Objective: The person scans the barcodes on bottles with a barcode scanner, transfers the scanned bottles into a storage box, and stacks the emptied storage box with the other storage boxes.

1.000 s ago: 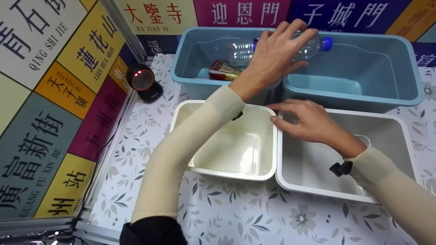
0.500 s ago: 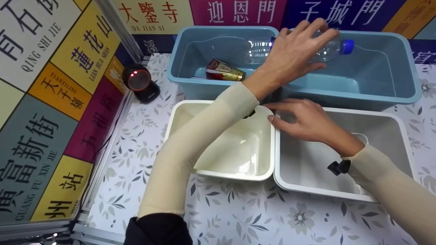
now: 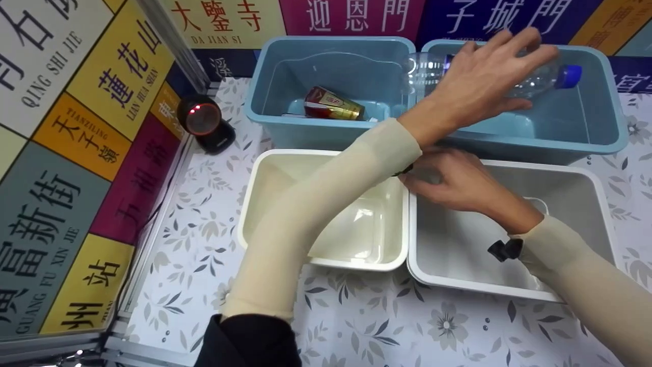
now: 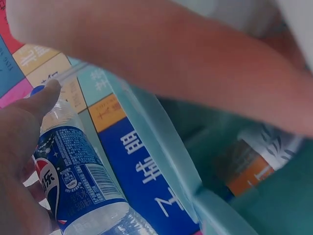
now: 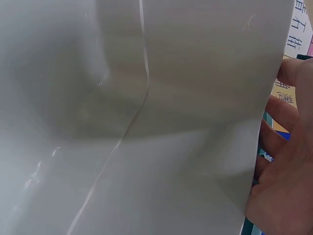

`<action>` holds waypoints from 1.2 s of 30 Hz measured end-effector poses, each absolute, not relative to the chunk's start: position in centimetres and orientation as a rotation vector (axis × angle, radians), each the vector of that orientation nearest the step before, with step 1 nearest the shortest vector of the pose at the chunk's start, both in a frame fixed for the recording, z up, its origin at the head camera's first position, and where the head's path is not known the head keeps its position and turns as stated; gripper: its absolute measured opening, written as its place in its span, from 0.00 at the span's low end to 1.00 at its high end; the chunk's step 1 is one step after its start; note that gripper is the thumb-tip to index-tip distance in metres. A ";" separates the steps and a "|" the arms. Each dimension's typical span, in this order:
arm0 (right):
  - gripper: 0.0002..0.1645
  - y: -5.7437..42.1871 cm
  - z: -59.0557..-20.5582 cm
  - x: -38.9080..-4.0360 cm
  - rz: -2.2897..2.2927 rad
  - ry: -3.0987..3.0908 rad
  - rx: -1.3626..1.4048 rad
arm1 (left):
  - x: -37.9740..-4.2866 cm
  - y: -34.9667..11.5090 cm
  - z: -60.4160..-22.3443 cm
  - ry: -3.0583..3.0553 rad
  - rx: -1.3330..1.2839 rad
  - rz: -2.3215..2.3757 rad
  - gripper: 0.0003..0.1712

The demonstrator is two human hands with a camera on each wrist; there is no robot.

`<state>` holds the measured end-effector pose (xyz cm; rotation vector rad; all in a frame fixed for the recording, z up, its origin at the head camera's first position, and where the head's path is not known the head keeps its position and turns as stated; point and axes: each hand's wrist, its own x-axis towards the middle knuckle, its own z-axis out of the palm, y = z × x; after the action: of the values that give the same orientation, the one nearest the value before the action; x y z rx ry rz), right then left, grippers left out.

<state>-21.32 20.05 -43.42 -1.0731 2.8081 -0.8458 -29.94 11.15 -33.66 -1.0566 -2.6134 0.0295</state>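
In the head view my left hand grips a clear plastic soda bottle with a blue cap, holding it sideways above the right blue bin. The bottle's base lies over the divide between the two blue bins. Its blue label shows in the left wrist view. My right hand rests at the far left corner of the white-grey bin, its fingers loosely bent over the rim. In the right wrist view these fingers lie partly behind the bin's wall.
A red and gold paper cup lies in the left blue bin. In front stands a cream bin, close beside the white-grey one. A black scanner with red lights stands at left. Printed panels rise behind.
My left hand has carried the bottle rightward, from above the left blue bin to above the right one. The right hand has stayed at the bin rim.
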 end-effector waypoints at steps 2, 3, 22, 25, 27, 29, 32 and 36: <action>0.09 20.1 -43.4 -21.3 -0.850 2.815 -1.054 | -29.9 11.7 -33.6 -2.611 -1.076 0.028 0.39; 0.09 20.1 -43.4 -21.3 -0.853 2.819 -1.046 | -29.9 12.0 -33.6 -2.614 -1.084 0.026 0.39; 0.34 20.1 -43.2 -21.0 -0.916 2.802 -0.958 | -29.8 14.5 -34.3 -2.644 -1.163 0.031 0.41; 0.35 20.1 -43.2 -20.9 -0.937 2.792 -0.949 | -29.7 14.5 -34.4 -2.639 -1.166 0.028 0.42; 0.37 20.0 -43.2 -20.9 -0.967 2.781 -0.951 | -29.7 14.4 -34.5 -2.634 -1.166 0.023 0.43; 0.38 20.0 -43.3 -21.0 -0.992 2.770 -0.957 | -29.6 14.4 -34.4 -2.632 -1.164 0.023 0.43; 0.39 20.0 -43.3 -21.0 -0.998 2.766 -0.975 | -29.6 14.3 -34.2 -2.643 -1.153 0.025 0.44; 0.39 20.2 -43.3 -21.0 -0.977 2.771 -1.005 | -29.5 14.3 -33.9 -2.661 -1.138 0.032 0.43</action>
<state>-21.04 20.15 -43.28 -1.0053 2.7714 -0.9766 -29.49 14.27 -33.95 -1.1383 -2.6614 0.0319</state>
